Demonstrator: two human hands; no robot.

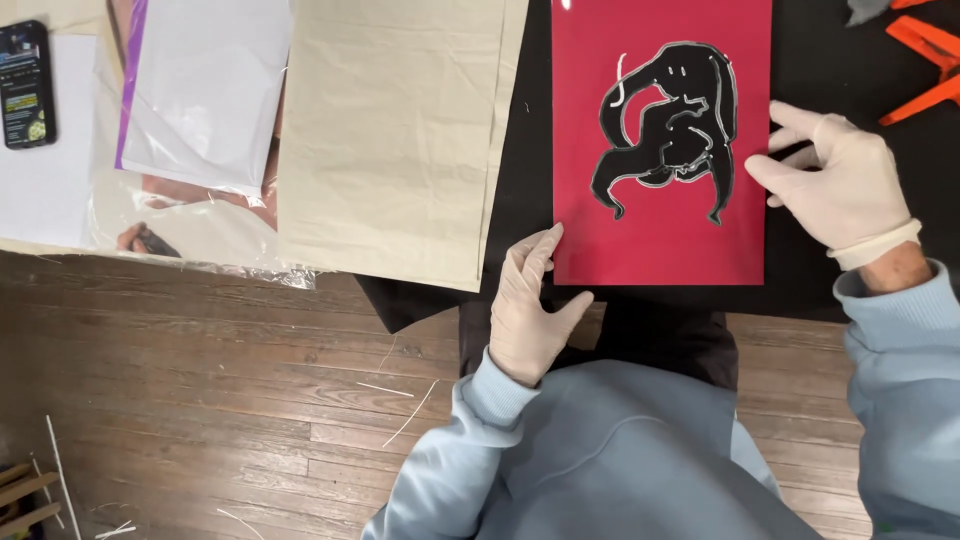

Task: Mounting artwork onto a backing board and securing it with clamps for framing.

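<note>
Head view, looking straight down. A red sheet point(660, 230) bearing a black cut-out figure point(668, 125) outlined in white lies flat on a black cloth point(520, 200) that covers this part of the worktop point(60, 215). Both hands wear pale gloves and light blue sleeves. The left hand point(528, 310) rests at the sheet's lower left corner: its fingers point(535, 250) lie close together, extended and flat, their tips touching or just overlapping the sheet's left edge, with the thumb spread out along the bottom edge. The right hand point(835, 180) sits at the sheet's right edge, level with the figure; its fingers point(790, 120) are loosely spread and point left, the tips meeting the edge of the sheet. Whether they press on the paper or merely hover over it cannot be told from this angle. Neither hand grips anything; the sheet lies between them.

Left of the cloth, large sheets of tan paper point(390, 140) overlap its margin. Further left lie a white envelope with a purple border point(205, 90), clear plastic film point(200, 240) and a dark phone point(25, 85) on white paper. Orange strips point(925, 45) lie at the upper right corner. Below the worktop, a wooden floor point(200, 400) carries thin white offcuts point(405, 410).
</note>
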